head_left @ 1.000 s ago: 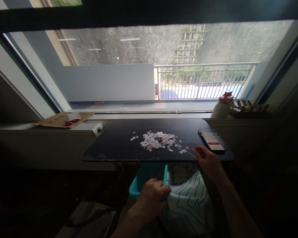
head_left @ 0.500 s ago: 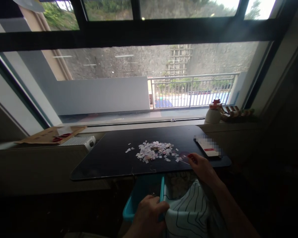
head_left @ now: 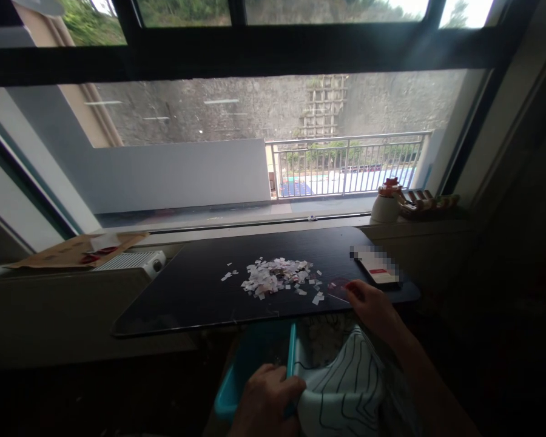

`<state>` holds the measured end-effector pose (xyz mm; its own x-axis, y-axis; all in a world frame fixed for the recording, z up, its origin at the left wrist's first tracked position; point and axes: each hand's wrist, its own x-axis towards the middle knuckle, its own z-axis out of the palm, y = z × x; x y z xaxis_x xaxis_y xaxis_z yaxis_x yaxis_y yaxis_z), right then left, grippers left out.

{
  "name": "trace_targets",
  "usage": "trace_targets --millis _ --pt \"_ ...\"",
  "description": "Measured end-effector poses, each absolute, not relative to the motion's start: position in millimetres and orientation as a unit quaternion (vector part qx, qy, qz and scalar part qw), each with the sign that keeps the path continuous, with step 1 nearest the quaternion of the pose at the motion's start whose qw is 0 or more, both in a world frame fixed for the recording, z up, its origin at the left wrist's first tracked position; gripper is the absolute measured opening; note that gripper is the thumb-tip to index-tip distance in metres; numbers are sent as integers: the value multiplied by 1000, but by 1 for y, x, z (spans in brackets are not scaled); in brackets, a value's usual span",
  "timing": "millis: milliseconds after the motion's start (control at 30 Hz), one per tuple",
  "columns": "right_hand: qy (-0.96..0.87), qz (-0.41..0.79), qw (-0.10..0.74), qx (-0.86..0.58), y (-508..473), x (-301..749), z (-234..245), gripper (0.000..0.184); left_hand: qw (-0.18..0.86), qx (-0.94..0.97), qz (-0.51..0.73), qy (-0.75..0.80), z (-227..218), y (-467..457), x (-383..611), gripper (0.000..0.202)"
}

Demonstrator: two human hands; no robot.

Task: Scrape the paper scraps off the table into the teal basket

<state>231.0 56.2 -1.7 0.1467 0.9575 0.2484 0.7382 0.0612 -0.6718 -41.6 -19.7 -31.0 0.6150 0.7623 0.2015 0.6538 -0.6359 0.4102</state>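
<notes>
A heap of small white paper scraps (head_left: 277, 276) lies in the middle of a dark tabletop (head_left: 186, 291). My right hand (head_left: 373, 306) rests at the table's near right edge, fingers pinched on a thin reddish see-through piece (head_left: 339, 288) just right of the scraps. Below the table edge, my left hand (head_left: 266, 400) is closed on the rim of a teal bin (head_left: 241, 379) lined with a pale bag with dark wavy lines (head_left: 346, 388). Scraps show inside the bag.
A phone (head_left: 375, 267) lies on the table's far right. On the sill stand a white pot with a red top (head_left: 386, 203) and a small basket (head_left: 421, 203). A cardboard sheet (head_left: 73, 252) and a white device (head_left: 131, 262) lie at left.
The view has tilted up and swung, so the table sits lower and further left. My right hand stays pinched on the reddish piece by the scraps; my left hand keeps hold of the bin.
</notes>
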Motion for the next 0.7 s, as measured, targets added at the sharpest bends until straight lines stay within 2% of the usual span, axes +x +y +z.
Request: trace_targets --millis 367,700 --pt "-642 164 375 -648 53 222 0 26 165 898 169 371 -36 -15 -52 16" --pt "-659 184 343 -643 46 229 6 24 140 900 173 374 -35 -15 -45 21"
